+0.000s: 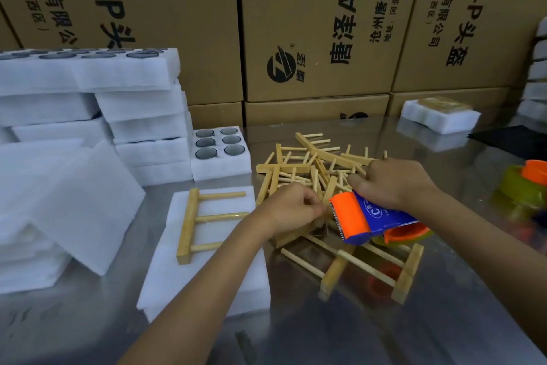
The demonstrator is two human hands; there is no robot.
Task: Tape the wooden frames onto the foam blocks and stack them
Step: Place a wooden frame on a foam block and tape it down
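**Hands busy with the tape dispenser, frame sitting on the foam**

Hands first. The right hand (390, 181) is curled around the back end of an orange and blue tape dispenser (364, 216), gripping it so the orange toothed end points left toward the other hand. The left hand (291, 206) has its fingers bunched tight right at that cutter edge, pinching something small there. Looks like the tape end, but the tape itself is clear and I honestly can't make it out.

Just left of the left wrist, a wooden frame (204, 221) lies flat on a white foam block (189, 284) on the steel desk (384, 335). Its thick rail runs roughly toward and away from the camera, and its three dowels stick out to the right, toward the hands. The left forearm crosses over the near right part of the block.

Behind the hands is a loose pile of wooden frames (310, 166), pointing every which way. Another frame (370, 267) lies by itself just below the dispenser, its long dowels running diagonally between two short rails.

Stacks of foam blocks (88, 98) fill the left side, one with round holes (220, 154) beside the pile. A second tape roll (524, 184) sits at the right edge, and cardboard boxes (319, 24) line the back.
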